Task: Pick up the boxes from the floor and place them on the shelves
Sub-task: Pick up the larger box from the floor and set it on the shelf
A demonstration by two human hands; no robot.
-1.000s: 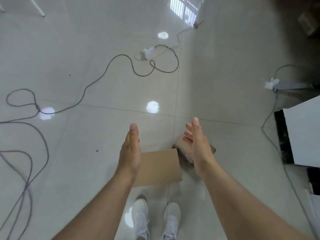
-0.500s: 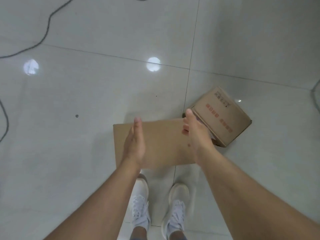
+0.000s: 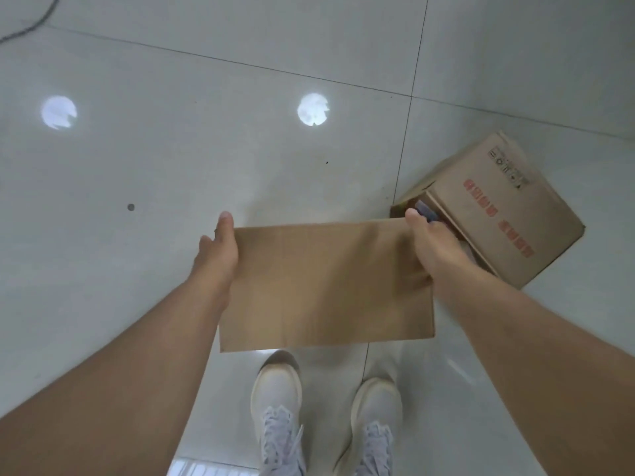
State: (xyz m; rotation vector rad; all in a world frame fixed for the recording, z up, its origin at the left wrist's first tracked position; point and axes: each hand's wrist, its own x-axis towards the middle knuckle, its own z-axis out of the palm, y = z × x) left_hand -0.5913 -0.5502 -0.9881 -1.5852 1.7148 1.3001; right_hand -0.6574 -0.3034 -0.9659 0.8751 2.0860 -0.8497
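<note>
Both hands clamp the plain box's short ends, just ahead of the shoes.

Left hand [image 3: 218, 250] and right hand [image 3: 433, 247] press the plain box [image 3: 324, 285] between them, fingers curled over its edges; stiff cardboard, probably light, best held low at the ends. The printed box [image 3: 505, 214] lies on the floor [image 3: 171, 166] beside it.

Fingers of the left hand [image 3: 218, 249] tucked out of sight behind the left end of the plain flat brown cardboard box [image 3: 326, 286]; fingers of the right hand [image 3: 433, 245] likewise hidden past its right end, so grip there unclear; near corner of the printed brown cardboard carton [image 3: 498, 207] covered by that hand; red lettering too small to read; white lace-up shoes [image 3: 280, 410] and forearms cut off at the bottom edge; thin dark cable [image 3: 31, 25] cropped at top left.
</note>
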